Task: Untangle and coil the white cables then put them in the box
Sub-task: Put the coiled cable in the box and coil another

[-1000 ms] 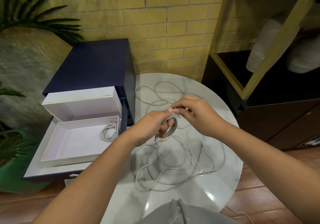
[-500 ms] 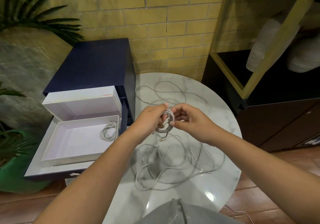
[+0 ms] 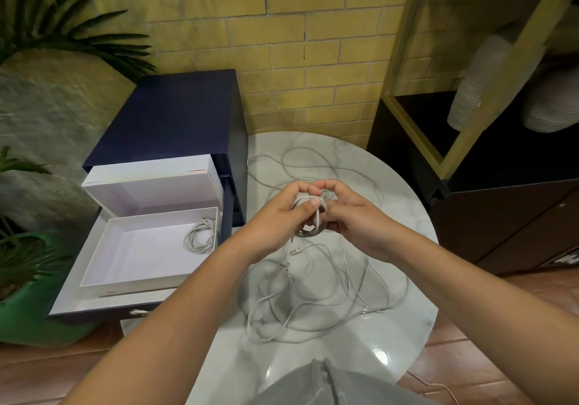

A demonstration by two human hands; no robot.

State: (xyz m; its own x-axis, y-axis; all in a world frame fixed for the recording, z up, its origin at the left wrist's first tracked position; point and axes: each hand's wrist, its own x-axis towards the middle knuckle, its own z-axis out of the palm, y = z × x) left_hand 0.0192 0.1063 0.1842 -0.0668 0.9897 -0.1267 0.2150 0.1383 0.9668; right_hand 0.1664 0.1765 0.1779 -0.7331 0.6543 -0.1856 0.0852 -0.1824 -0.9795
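Observation:
My left hand (image 3: 275, 216) grips a small coil of white cable (image 3: 308, 216) above the round marble table (image 3: 407, 232). My right hand (image 3: 351, 216) pinches the same coil from the right, its fingers meeting my left fingers over the top. Loose white cables (image 3: 313, 295) lie tangled on the table beneath my hands, and more loops (image 3: 297, 160) trail toward the far edge. The open white box (image 3: 141, 248) sits on a pulled-out drawer to the left. A coiled white cable (image 3: 200, 235) lies in the box's far right corner.
The box's lid (image 3: 150, 182) stands behind it against the dark blue cabinet (image 3: 169, 116). A black and gold shelf (image 3: 438, 129) with stacked white dishes stands to the right. Green plants (image 3: 31, 248) fill the left side. A brick wall runs behind.
My hands have drawn closer together around the coil, and the right hand has shifted from above the coil to its right side. The tangle on the table is unchanged.

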